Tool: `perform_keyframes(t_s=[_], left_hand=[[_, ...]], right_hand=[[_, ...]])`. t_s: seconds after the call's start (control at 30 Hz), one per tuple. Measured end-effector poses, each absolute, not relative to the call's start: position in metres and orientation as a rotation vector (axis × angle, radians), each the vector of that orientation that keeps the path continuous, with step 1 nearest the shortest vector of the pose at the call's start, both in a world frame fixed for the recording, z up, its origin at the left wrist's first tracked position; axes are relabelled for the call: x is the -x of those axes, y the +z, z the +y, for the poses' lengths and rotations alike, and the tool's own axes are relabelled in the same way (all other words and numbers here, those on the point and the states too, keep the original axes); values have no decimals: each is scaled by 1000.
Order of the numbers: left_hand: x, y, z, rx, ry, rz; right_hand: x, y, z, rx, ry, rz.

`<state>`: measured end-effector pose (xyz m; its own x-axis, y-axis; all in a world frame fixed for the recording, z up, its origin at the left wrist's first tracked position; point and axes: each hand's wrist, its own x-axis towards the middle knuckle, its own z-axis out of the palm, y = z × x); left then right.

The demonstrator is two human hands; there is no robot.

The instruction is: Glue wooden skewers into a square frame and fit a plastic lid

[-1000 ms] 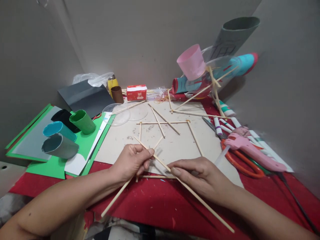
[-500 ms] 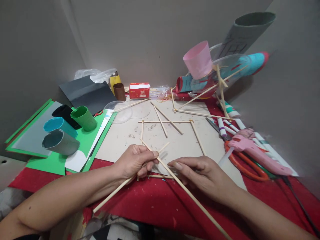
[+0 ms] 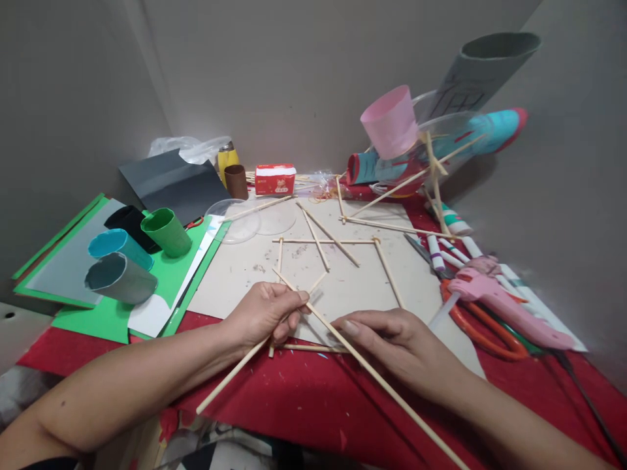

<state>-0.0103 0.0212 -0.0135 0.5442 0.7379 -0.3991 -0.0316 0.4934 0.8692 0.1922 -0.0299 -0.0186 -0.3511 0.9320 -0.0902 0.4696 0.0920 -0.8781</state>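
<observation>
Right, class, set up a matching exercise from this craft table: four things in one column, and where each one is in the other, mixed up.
Things: 1 glue gun; 2 green tube; 3 red packet; 4 left hand.
Places: A at the back by the wall; B pinching crossed sticks; C on the green sheets, left; D over the orange scissors, right.
Pairs: 1-D, 2-C, 3-A, 4-B.

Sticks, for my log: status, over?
Left hand pinches two crossed sticks. Right hand rests on the longer stick, grip unclear. Stick frame beneath; glue gun off right, apart.
</observation>
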Motion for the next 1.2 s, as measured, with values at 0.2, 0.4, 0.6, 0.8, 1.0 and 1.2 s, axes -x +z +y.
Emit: perform_keyframes(t_s=[0.2,0.4,0.6,0.8,1.0,1.2], left_hand=[[11,-17,23,-913,593,856],[11,-19,25,-890,649,841],[12,-17,23,-914,649,829],[12,-16,23,-950,619,766],[12,-15,25,-940,604,724],[15,-11,26,-938,582,743]], right_hand=[[-193,-20,-31,1370,1201,-1891],[-192,-20,-33,1372,1263,-1879],[-190,-18,-33,1394,1252,-1901],[-191,-18,-32,1395,1196,-1909],[-192,-16,-31,1411,1156,-1871],[-195,-16,-32,1445,1137,-1723]])
